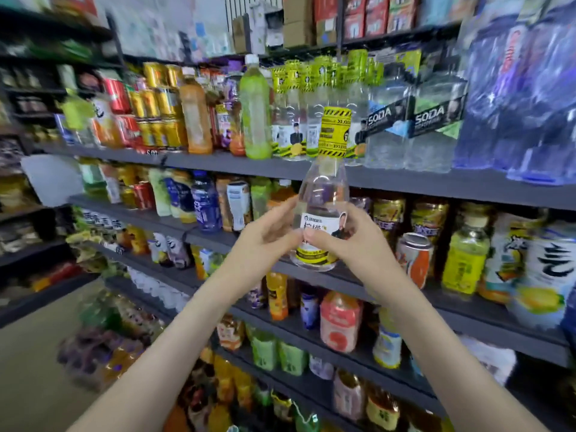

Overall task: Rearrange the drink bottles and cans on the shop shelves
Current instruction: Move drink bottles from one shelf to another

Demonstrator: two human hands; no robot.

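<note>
I hold a clear soda-water bottle (324, 194) upright in front of the shelves; it has a yellow-and-black striped neck wrap and a white label. My left hand (265, 235) grips its lower left side and my right hand (346, 241) grips its lower right, thumbs meeting on the label. A row of matching clear bottles (296, 120) stands on the upper shelf just behind the held bottle's cap. The bottle's base hangs level with the shelf below.
A tall green bottle (255, 110) and an orange bottle (194, 116) stand left of the matching row. Shrink-wrapped SODA packs (411, 126) sit to the right. An orange can (414, 260) and a yellow bottle (464, 260) stand close right of my right hand. The floor lies at lower left.
</note>
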